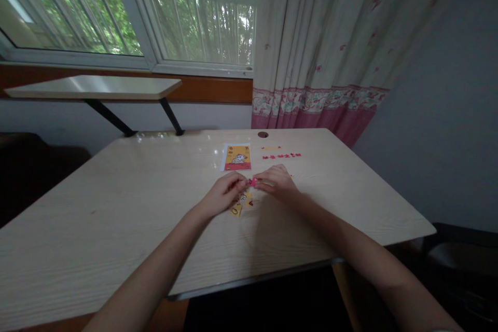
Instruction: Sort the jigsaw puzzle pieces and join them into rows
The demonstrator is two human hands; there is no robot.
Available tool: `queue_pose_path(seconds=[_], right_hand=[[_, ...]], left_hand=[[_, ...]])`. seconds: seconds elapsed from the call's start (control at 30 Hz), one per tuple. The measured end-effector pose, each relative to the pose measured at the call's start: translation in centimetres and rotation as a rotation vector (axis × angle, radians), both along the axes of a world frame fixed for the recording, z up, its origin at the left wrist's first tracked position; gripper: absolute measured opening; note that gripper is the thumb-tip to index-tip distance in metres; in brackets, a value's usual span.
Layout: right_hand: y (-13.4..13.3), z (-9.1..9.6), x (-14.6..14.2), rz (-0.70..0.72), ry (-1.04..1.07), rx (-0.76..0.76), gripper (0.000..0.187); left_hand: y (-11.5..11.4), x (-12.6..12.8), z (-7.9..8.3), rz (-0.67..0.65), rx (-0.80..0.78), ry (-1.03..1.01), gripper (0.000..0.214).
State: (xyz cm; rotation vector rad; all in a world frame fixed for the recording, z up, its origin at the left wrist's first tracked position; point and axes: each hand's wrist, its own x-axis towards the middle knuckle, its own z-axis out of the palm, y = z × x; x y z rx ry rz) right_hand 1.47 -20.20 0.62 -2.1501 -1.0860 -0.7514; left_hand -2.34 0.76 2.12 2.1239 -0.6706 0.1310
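My left hand (226, 193) and my right hand (275, 180) meet above the middle of the table, fingertips close together. Between the right fingertips is a small pink puzzle piece (253, 182). The left fingers are pinched at a small dark red bit beside it, too small to make out fully. Below the hands lie several loose yellow puzzle pieces (236, 211). Just behind them is a picture card (237, 157) with a white cartoon animal on yellow and red. A row of red puzzle pieces (281, 156) lies to the right of the card, partly linked.
A short yellow strip of pieces (271, 148) lies behind the red row. The pale wooden table (128, 207) has a round cable hole (263, 135) at its back edge. A raised shelf (93, 87) stands at the back left. A curtain (311, 62) hangs behind the table.
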Motion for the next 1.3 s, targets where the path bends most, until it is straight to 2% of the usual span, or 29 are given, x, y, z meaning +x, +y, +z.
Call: queue_pose_path(seconds=[0.2, 0.33, 0.8, 0.93, 1.03, 1.1, 1.2, 1.3], right_hand=[[-3.0, 1.8, 1.1, -0.17, -0.055, 0.105, 0.023], [-4.2, 2.1, 1.6, -0.201, -0.015, 0.092, 0.021], [-3.8, 1.5, 1.3, -0.175, -0.085, 0.057, 0.023], [-4.4, 1.8, 1.9, -0.163, -0.077, -0.01, 0.023], [-6.5, 2.2, 3.8, -0.235, -0.054, -0.065, 0.024], [-8.9, 1.9, 5.5, -0.339, -0.024, -0.068, 0.026], [-13.0, 0.6, 8.2, -0.532, 0.069, -0.059, 0.028], [-16.3, -1.2, 10.0, -0.636, 0.212, -0.05, 0.033]], left_hand=[[0.9, 0.2, 0.1, 0.087, 0.269, -0.136, 0.023], [1.2, 0.1, 0.3, 0.104, 0.382, -0.183, 0.025], [1.3, 0.2, 0.4, 0.141, 0.467, -0.213, 0.027], [1.3, 0.2, 0.3, 0.136, 0.483, -0.202, 0.026], [1.4, 0.2, 0.3, 0.143, 0.485, -0.203, 0.026], [1.4, 0.2, 0.2, 0.139, 0.481, -0.206, 0.026], [1.4, 0.1, 0.2, 0.126, 0.472, -0.213, 0.025], [1.4, 0.1, 0.3, 0.12, 0.469, -0.219, 0.025]])
